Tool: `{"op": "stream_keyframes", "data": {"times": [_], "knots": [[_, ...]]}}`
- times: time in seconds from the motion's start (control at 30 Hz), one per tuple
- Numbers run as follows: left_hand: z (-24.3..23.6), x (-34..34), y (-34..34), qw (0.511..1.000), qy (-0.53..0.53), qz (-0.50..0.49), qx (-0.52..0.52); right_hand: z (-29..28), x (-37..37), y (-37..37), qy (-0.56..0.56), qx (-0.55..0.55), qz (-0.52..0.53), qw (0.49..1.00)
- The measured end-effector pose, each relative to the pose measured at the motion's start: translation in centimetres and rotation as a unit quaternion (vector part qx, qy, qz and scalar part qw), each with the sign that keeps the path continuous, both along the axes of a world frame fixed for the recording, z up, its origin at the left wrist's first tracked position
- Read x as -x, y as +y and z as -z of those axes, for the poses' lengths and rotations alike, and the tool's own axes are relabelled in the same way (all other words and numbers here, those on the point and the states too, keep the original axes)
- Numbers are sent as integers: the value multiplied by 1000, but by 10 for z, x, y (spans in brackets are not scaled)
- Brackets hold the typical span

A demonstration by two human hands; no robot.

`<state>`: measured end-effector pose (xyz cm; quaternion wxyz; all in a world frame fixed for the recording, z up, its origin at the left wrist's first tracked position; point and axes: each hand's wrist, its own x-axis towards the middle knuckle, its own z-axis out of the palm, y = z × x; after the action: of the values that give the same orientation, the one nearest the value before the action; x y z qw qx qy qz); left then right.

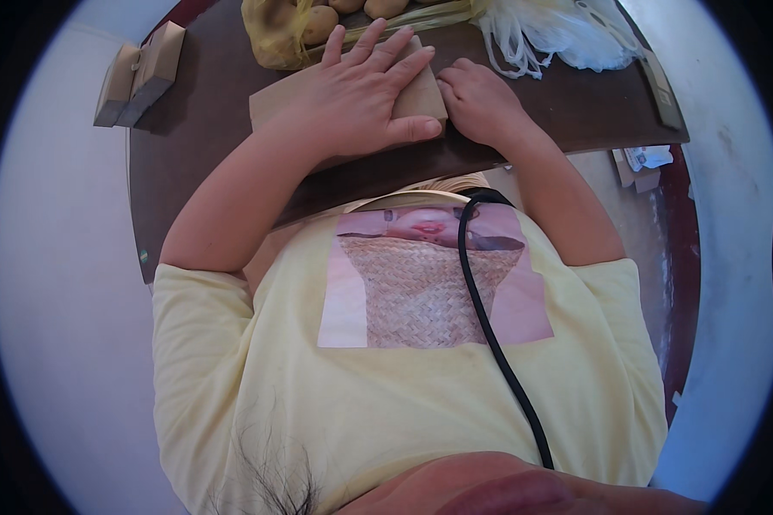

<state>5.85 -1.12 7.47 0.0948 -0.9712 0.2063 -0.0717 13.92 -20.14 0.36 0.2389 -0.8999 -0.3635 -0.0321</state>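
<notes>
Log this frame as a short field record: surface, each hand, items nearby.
surface: dark brown wooden table
left hand: flat, palm down on a tan flat cardboard piece
right hand: curled at the cardboard's right edge
behind: potatoes in a yellow mesh bag, white plastic bag
far left: small brown cardboard box

Much of the cardboard piece (pixel 404 103) lies hidden under the left hand (pixel 361 94). Beyond it, the potato sack (pixel 279 34) and white plastic bag (pixel 558 34) are cut off by the top edge.
</notes>
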Motion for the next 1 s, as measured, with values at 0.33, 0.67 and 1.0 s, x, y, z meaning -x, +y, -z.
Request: {"op": "stream_keyframes", "data": {"times": [0.33, 0.67, 1.0], "knots": [[-9, 54, 52, 997, -43, -65, 24, -7, 3, -1, -57, 11, -39, 998], [27, 121, 91, 975, -81, -181, 98, -5, 0, -7, -131, 27, -84, 987], [15, 110, 70, 984, -67, -120, 111, -1, -1, -9, -163, 10, -100, 982]]}}
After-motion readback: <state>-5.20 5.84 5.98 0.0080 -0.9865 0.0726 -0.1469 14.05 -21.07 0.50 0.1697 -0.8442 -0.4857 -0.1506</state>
